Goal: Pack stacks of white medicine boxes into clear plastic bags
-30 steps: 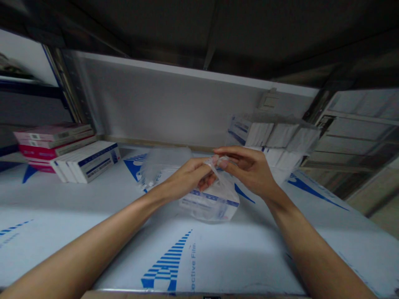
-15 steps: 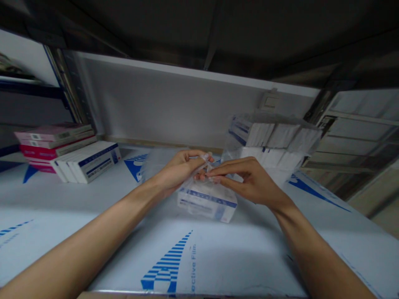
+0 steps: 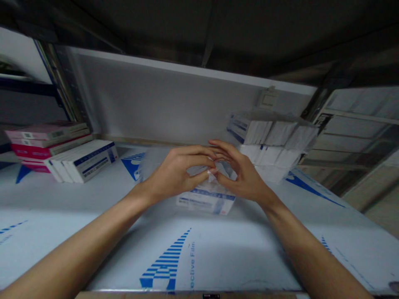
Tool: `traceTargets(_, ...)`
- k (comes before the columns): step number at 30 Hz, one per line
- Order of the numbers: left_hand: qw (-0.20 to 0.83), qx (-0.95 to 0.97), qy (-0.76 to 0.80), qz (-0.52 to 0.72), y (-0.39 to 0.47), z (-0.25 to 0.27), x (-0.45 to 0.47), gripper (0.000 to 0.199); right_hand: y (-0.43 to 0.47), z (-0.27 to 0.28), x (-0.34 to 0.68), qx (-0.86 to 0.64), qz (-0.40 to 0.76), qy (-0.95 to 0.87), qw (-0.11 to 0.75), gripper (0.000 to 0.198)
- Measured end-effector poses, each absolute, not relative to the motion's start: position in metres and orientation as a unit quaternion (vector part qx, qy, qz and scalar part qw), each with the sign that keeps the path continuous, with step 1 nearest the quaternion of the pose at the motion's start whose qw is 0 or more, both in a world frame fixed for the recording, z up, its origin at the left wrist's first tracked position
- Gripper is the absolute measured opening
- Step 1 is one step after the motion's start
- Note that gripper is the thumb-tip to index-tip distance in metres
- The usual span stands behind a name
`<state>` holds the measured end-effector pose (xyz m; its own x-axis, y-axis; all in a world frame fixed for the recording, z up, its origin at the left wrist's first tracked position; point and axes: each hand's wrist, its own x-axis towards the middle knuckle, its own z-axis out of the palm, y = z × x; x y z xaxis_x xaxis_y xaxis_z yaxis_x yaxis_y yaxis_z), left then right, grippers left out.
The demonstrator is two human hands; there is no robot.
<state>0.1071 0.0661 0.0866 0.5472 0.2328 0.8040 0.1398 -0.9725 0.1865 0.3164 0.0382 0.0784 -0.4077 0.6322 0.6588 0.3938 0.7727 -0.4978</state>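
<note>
A clear plastic bag (image 3: 215, 177) is pinched at its gathered top between both my hands. Inside it, a white box with blue bands (image 3: 205, 201) rests on the film-covered surface, partly hidden by my fingers. My left hand (image 3: 177, 172) comes in from the left, thumb and fingers closed on the bag's plastic. From the other side, my right hand (image 3: 241, 172) curves around the same gathered plastic, thumb and fingertips meeting it. The fingertips of both hands come together just above the box.
At the left, white-and-blue boxes (image 3: 84, 162) stand beside a stack of pink and white boxes (image 3: 46, 141). Behind my right hand, a clear bag packed with white boxes (image 3: 274, 145) sits against the wall (image 3: 171, 99). A dark shelf (image 3: 156, 29) hangs low overhead.
My right hand has turned from a straight-fingered pinch to a curved hold on the bag's top. My left hand's fingers now arch over the plastic, and both hands' fingertips meet.
</note>
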Motion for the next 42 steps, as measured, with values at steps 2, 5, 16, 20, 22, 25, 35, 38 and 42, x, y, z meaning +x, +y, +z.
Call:
traceTargets(2,0.008,0.883,0.092,0.460,0.067,0.084,0.107,0.015,0.039,0.077,0.319,-0.297,0.232,-0.806,0.456,0.066)
traceTargets(5,-0.017,0.895,0.078,0.439,0.068,0.081,0.108,0.019,0.041,0.078,0.320,-0.295,0.327,-0.766,0.469,0.057)
traceTargets(16,0.034,0.924,0.088,0.370,0.069,0.077,0.106,0.018,0.048,0.078,0.314,-0.353,0.409,-0.664,0.517,0.048)
traceTargets(20,0.053,0.930,0.066,0.358,0.067,0.078,0.107,0.017,0.050,0.077,0.313,-0.375,0.388,-0.650,0.536,0.034)
traceTargets(22,0.051,0.929,0.061,0.361,0.067,0.079,0.107,0.016,0.053,0.076,0.316,-0.395,0.366,-0.642,0.545,0.029)
traceTargets(25,0.067,0.928,0.065,0.360,0.071,0.081,0.104,0.020,0.062,0.071,0.323,-0.415,0.345,-0.635,0.552,0.027)
traceTargets(35,0.141,0.947,0.106,0.269,0.086,0.083,0.093,0.060,0.073,0.061,0.332,-0.484,0.274,-0.684,0.472,0.017)
traceTargets(38,0.143,0.950,0.108,0.254,0.086,0.082,0.092,0.064,0.072,0.061,0.331,-0.507,0.291,-0.671,0.457,0.021)
traceTargets(42,0.153,0.952,0.106,0.244,0.085,0.082,0.092,0.064,0.072,0.060,0.329,-0.520,0.339,-0.643,0.448,0.024)
